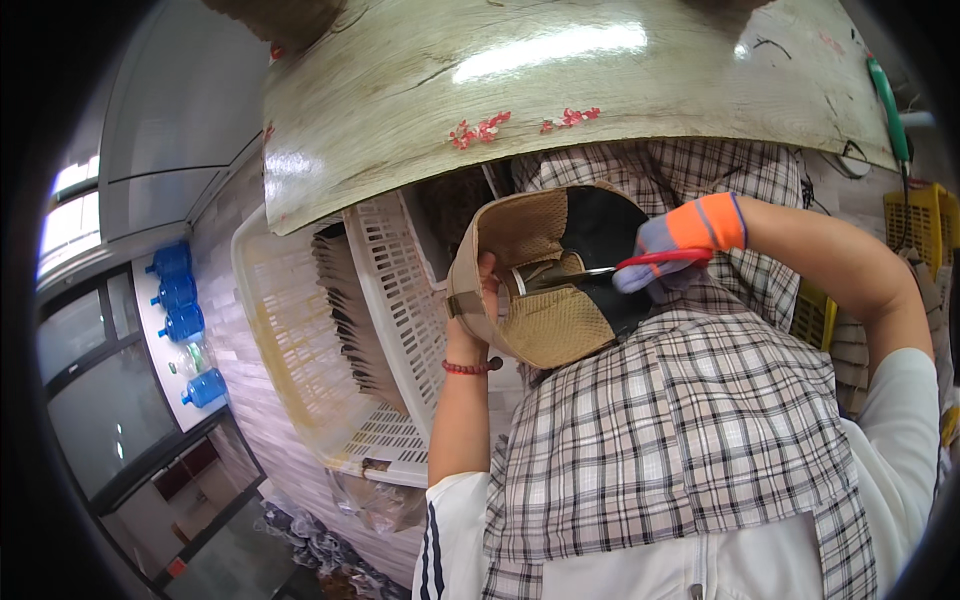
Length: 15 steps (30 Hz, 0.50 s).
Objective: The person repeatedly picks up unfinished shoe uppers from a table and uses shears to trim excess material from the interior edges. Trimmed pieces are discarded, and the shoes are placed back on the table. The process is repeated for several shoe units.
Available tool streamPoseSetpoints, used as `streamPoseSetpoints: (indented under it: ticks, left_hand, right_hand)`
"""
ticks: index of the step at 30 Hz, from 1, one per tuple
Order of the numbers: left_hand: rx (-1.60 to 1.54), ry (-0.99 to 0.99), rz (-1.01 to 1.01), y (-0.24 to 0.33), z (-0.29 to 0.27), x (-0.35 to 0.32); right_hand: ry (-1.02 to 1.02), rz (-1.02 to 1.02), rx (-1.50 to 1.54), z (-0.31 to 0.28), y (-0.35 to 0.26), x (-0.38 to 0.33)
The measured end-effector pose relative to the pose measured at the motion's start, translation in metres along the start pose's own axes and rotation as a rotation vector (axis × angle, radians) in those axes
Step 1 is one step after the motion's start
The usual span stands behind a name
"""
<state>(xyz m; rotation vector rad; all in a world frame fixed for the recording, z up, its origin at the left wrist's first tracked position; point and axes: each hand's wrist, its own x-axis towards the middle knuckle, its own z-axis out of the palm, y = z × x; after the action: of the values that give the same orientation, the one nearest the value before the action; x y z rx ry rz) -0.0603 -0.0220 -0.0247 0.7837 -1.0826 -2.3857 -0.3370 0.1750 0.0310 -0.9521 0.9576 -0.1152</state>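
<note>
A tan cap (557,325) with a black panel rests over my lap, its hollow inside turned up toward me. My left hand (487,280) grips its left edge, fingers hooked over the rim into the inside and the rest hidden behind the cap. My right hand (660,245), in a grey and orange glove, is closed round red-handled scissors (682,256). Their metal blades point left into the cap, close to a loose strip of tan material (548,268) inside. Whether the blades touch that strip I cannot tell.
A glossy wood-patterned table (380,120) spans the far side. White plastic baskets (395,265) stand at the left, with a row of stacked dark-edged pieces (350,315). Yellow crates (925,225) sit at the right. Blue water bottles (183,322) line the far left.
</note>
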Motion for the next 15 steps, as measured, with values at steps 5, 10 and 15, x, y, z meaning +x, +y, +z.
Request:
streamPoseSetpoints:
  ticks: [5, 10, 15]
  left_hand:
    - [0.025, -0.078, -0.023, -0.004, 0.013, 0.015]
    - [0.112, -0.038, -0.086, -0.001, 0.013, 0.016]
    - [0.109, -0.093, -0.099, 0.010, 0.023, 0.017]
  right_hand:
    - [-0.132, -0.129, 0.472, 0.009, 0.016, -0.012]
    - [-0.081, -0.162, 0.322, -0.014, 0.016, -0.020]
    - [0.009, -0.002, 0.078, -0.032, -0.010, -0.018]
